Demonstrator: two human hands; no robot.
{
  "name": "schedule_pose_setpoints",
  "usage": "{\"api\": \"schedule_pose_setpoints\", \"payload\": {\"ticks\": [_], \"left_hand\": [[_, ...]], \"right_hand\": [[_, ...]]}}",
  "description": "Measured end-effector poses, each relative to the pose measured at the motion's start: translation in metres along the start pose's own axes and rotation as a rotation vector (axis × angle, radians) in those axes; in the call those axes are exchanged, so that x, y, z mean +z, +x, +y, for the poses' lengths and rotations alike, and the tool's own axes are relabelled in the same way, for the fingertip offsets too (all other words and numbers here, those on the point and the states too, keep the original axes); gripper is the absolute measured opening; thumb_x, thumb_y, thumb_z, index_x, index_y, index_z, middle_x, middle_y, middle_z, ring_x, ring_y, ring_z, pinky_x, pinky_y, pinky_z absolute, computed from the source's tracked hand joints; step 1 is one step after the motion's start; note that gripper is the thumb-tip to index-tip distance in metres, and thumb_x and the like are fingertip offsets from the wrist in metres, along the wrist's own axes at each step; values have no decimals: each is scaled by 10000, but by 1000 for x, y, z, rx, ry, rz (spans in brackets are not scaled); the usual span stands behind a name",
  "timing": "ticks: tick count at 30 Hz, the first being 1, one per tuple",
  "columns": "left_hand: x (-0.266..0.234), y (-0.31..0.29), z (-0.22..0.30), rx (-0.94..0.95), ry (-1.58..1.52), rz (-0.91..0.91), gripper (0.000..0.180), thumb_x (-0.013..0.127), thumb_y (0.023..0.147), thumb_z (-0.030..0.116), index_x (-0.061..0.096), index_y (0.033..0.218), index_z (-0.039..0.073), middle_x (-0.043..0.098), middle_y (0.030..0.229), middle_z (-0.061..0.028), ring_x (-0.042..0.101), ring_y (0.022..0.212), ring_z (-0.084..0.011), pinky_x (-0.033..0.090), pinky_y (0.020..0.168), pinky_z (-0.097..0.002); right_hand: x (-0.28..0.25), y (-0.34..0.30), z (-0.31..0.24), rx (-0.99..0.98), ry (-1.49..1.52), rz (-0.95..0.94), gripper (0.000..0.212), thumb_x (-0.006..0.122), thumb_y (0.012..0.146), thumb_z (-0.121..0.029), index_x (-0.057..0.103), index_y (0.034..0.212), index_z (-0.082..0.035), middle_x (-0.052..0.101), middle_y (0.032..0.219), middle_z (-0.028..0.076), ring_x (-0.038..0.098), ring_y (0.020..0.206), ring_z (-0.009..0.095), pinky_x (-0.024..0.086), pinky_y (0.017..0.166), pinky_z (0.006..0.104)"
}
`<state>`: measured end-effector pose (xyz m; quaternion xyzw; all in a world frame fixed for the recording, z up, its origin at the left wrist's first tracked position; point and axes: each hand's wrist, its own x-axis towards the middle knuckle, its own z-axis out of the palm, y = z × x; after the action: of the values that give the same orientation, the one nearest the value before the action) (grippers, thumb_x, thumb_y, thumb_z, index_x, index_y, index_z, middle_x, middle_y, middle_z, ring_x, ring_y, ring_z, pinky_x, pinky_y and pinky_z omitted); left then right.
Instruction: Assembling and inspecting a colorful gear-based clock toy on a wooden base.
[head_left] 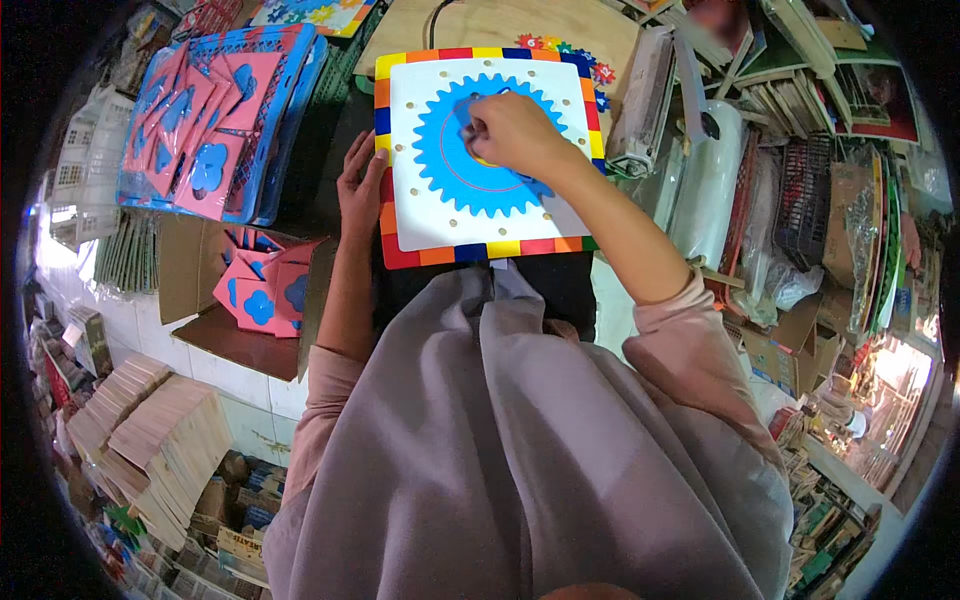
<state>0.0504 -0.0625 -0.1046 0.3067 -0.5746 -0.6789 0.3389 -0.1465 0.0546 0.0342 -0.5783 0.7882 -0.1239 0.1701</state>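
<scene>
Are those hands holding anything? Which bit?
The left hand touches the colourful board at its left edge, without a clear grip. Whether the right hand, over the blue gear, holds anything is hidden.

I see a blue toothed disc (460, 172) on a white square board (420, 230). Red, yellow, orange, blue blocks (505, 249) border it.

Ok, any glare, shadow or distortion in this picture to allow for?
Head view: edges bow toward the dark rim; the white board is brightly lit; the blue gear looks darker beside the right hand, probably its shadow; the far-right opening is washed out; a patch at upper right is blurred.
</scene>
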Motion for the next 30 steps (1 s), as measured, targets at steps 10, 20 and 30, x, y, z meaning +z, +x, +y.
{"api": "schedule_pose_setpoints", "payload": {"ticks": [10,20,30], "left_hand": [[-3,-4,1,35,79,27,368,635,871,211,595,1198,48,452,1329,-137,381,1279,-224,337,1028,-340],[2,2,8,22,111,-14,364,619,880,193,578,1200,24,446,1327,-146,403,1259,-208,366,1002,-320],[13,-12,59,6,68,-64,302,551,921,186,547,1181,31,564,1132,-50,544,1031,-124,427,888,-267]], "right_hand": [[-22,6,35,-75,361,274,119,620,712,-37,656,819,0,623,725,105,642,667,221,509,620,318],[7,9,14,132,103,86,150,676,642,-147,675,738,-32,635,699,143,617,663,293,497,645,364],[-45,-57,115,448,910,623,78,623,783,-37,599,792,37,619,672,77,597,576,123,498,528,256]]}}
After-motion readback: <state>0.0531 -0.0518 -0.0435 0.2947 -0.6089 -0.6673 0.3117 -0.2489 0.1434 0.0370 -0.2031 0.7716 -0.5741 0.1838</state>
